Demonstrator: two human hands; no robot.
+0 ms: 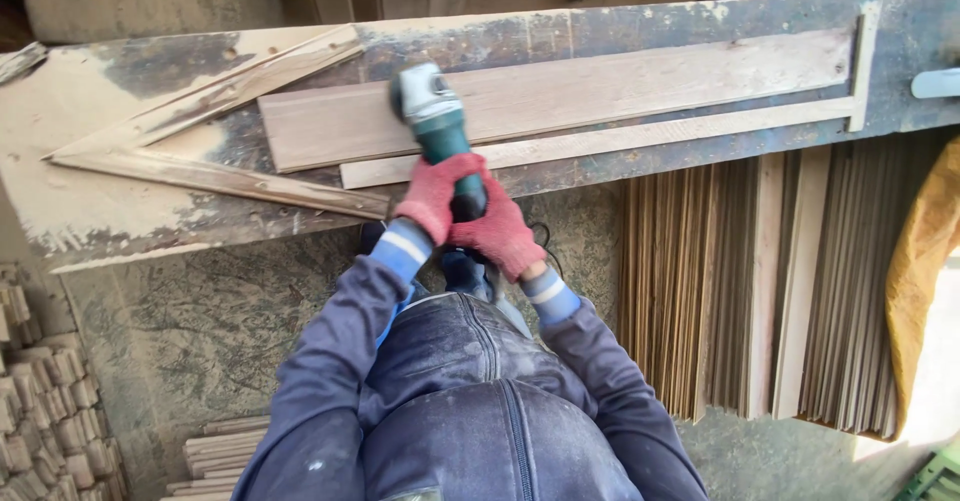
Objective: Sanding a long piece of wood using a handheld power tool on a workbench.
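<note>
Green angle grinder (432,111) with grey head, pressed onto left part of one wide pale board (600,86) lying flat on dusty counter (120,91). Gripped at rear handle by two hands in red knit gloves: left hand (435,193) and right hand (500,233), both fully closed around it. Below board, one narrow strip (620,141). Under counter, many thin slats (690,291) stacked upright.

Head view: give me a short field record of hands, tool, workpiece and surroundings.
left hand: red glove, grips grinder body
right hand: red glove, grips grinder rear
grinder: green, head resting on plank
plank: flat on bench, held by strips
bench: worn, dusty, stop strips fixed on it
thin boards: stacked upright below bench
small wood pieces: piled at left
</note>
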